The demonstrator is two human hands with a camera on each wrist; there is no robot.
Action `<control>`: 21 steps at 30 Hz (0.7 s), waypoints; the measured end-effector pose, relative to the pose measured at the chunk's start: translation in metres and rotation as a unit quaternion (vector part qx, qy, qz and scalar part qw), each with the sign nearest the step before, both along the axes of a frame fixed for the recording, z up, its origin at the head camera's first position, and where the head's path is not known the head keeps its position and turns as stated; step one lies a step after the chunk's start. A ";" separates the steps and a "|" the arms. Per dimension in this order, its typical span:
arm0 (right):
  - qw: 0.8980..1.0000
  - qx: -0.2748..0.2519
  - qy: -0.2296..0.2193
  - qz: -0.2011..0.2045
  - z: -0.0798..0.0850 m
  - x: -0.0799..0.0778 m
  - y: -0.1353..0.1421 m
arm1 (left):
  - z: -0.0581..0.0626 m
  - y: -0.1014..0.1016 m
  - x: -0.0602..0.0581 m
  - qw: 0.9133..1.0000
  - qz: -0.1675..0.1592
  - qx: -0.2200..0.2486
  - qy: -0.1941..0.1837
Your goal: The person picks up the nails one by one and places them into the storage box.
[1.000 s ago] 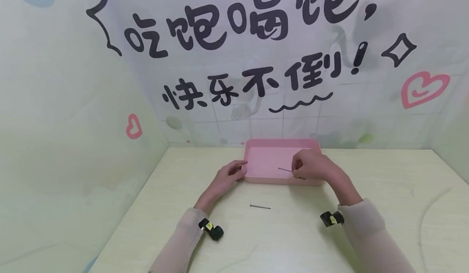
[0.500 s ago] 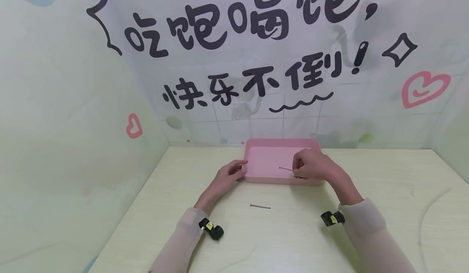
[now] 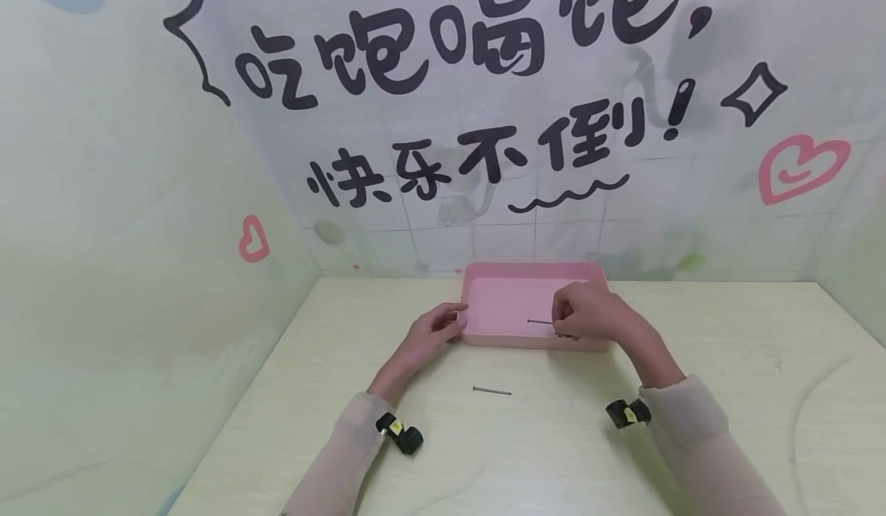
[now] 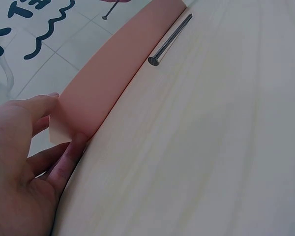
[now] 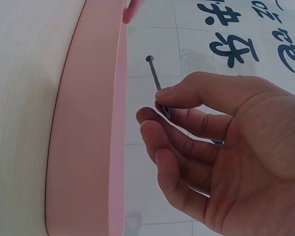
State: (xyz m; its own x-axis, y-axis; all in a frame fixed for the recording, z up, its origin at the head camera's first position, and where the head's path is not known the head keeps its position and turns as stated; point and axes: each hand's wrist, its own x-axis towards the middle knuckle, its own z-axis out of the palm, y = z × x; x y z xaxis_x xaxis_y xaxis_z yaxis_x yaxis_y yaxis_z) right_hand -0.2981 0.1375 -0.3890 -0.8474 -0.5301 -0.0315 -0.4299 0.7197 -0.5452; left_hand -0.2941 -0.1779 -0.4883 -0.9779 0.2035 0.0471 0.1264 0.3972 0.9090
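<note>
My right hand [image 3: 588, 313] is above the right part of a shallow pink tray [image 3: 508, 341]. Its thumb and index finger pinch a steel nail [image 5: 154, 73] near the pointed end, with the flat head sticking out to the left; the other fingers are loosely bent. My left hand [image 3: 431, 334] grips the tray's left end, fingers at the rim and thumb low on the outer wall, as the left wrist view shows. A second nail [image 3: 492, 391] lies on the table in front of the tray, its head to the left. A small dark bit under my right hand is too hidden to identify.
The pale wood table [image 3: 540, 454] ends at a back wall sheet [image 3: 388, 231] printed with large black characters and hearts, close behind the tray. A side wall [image 3: 208, 331] borders the table at the left.
The pinched nail has tilted very slightly, its head end dipping a little from half a second ago. Both hands, the tray and the nail on the table have stayed in place.
</note>
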 end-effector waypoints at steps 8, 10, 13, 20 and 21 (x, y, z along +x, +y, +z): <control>1.000 0.011 0.007 -0.003 -0.002 -0.002 0.000 | -0.001 0.000 -0.001 1.000 -0.002 0.002 0.004; 1.000 0.012 0.008 -0.004 -0.003 -0.002 0.000 | -0.002 0.000 -0.001 1.000 -0.002 0.003 0.004; 1.000 0.012 0.007 -0.006 -0.003 -0.002 0.000 | -0.002 -0.001 -0.001 1.000 -0.002 0.003 0.004; 1.000 0.008 0.000 -0.010 -0.001 -0.001 0.000 | -0.002 -0.001 0.000 1.000 -0.004 0.005 0.005; 1.000 0.006 0.002 -0.010 -0.002 -0.001 0.000 | -0.002 -0.001 0.000 1.000 -0.004 0.005 0.005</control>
State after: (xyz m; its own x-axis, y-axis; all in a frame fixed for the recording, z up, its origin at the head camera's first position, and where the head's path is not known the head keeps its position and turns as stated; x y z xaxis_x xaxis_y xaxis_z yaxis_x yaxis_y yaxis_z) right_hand -0.2991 0.1374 -0.3908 -0.8580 -0.5124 -0.0356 -0.4168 0.7351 -0.5347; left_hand -0.2945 -0.1785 -0.4905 -0.9758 0.2102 0.0595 0.1389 0.3868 0.9116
